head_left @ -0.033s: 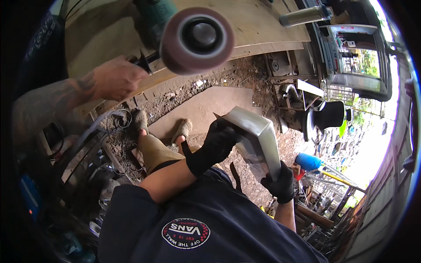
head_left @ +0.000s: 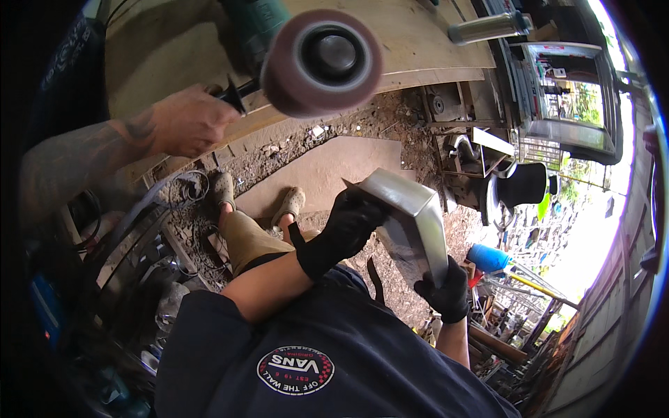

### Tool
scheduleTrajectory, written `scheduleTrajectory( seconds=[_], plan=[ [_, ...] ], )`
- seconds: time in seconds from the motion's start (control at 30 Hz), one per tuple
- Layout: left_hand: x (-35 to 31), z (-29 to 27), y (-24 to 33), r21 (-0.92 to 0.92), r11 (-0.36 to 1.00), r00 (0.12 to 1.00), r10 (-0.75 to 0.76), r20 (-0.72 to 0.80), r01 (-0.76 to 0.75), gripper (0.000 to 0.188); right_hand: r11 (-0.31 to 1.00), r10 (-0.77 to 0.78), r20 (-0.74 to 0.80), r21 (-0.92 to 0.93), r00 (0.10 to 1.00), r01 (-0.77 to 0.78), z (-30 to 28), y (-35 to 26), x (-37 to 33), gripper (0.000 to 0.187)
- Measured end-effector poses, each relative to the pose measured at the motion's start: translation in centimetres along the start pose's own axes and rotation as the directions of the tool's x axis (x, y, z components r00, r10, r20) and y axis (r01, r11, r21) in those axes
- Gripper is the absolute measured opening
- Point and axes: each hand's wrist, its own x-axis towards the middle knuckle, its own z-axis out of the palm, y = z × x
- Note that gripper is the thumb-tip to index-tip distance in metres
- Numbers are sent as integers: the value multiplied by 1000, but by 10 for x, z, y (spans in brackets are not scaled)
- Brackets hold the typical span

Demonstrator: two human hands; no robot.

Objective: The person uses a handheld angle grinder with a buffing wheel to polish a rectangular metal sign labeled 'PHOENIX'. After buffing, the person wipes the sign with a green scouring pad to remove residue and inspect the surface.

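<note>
I hold a brushed sheet-metal box (head_left: 432, 226), shiny and square-edged, tilted in front of my body. My left hand (head_left: 346, 224), in a black glove, closes around its near-left edge. On the lower right end, my right hand (head_left: 446, 289), gloved alike, grips the rim. Above the box and apart from it is a green power tool (head_left: 259, 24) with a wide reddish abrasive drum (head_left: 286, 76), its face blurred as if turning. Another person's bare, tattooed hand (head_left: 195, 122) is closed at the tool's black side handle (head_left: 230, 95). That person's other hand is not seen.
A wooden workbench (head_left: 432, 59) spans the top, bearing a metal cylinder (head_left: 488, 28). Brown board (head_left: 334, 174) lies on the littered ground under my clogs. Cables and metal scraps crowd the left. A blue container (head_left: 489, 258), a black stool (head_left: 523, 182) and pipes stand at right.
The power tool and its drum have shifted slightly right, with the other person's hand. My hands and the metal box have barely moved.
</note>
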Motion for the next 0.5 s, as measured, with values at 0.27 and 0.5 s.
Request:
scheduleTrajectory(
  seconds=[0.27,0.5],
  plan=[
    [7,35,36,555,826,978,184,-101,-98,23,989,-146,-165,-17,975,146,11,-53,13,72],
    [8,47,61,574,816,972,182,-147,-66,24,967,-238,-182,-131,954,217,9,-96,21,76]
  ],
)
